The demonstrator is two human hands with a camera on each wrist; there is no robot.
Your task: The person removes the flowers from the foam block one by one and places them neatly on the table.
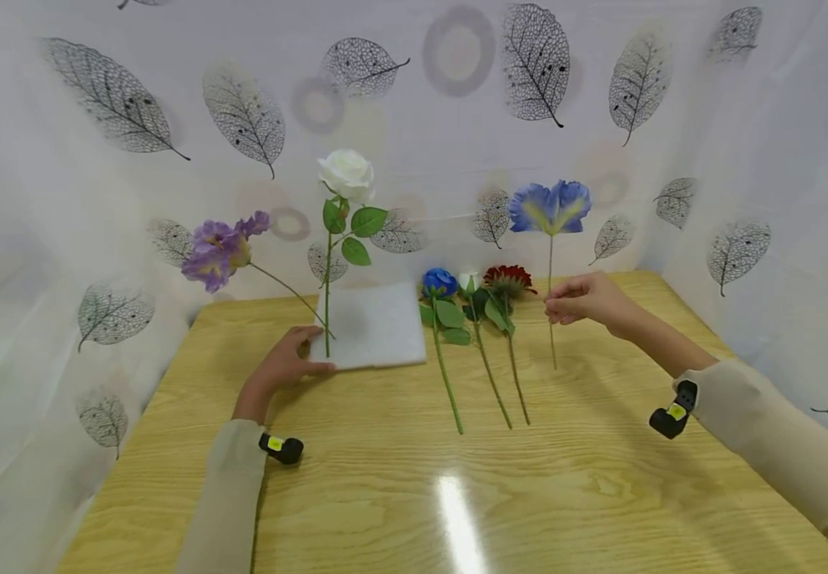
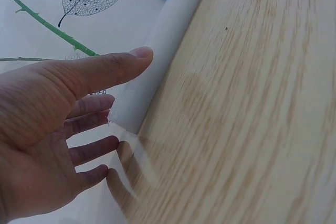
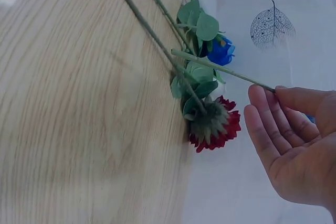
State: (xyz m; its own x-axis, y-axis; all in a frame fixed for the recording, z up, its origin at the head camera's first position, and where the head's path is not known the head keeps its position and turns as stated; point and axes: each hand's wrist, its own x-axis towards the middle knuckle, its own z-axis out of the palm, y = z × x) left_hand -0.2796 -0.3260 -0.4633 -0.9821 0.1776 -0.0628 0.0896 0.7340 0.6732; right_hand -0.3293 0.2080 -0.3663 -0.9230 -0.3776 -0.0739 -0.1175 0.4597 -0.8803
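My left hand (image 1: 286,363) rests at the near left corner of a white foam block (image 1: 385,323), its thumb along the front edge and its fingers at the left side. Upright in the block stands a white rose (image 1: 347,174) with green leaves. A purple iris-like flower (image 1: 216,251) leans left from the block on a thin stem. My right hand (image 1: 593,301) pinches the stem of a blue-violet iris-like flower (image 1: 550,209) between thumb and fingertips. The flower is held upright, bloom on top; in the right wrist view its stem end (image 3: 184,54) points towards the lying flowers.
Between the block and my right hand lie a blue flower (image 1: 439,283), a white flower (image 1: 470,281) and a dark red flower (image 1: 509,279), stems towards me. The wooden table (image 1: 356,494) ends at a pale leaf-printed curtain (image 1: 414,127) behind and at both sides.
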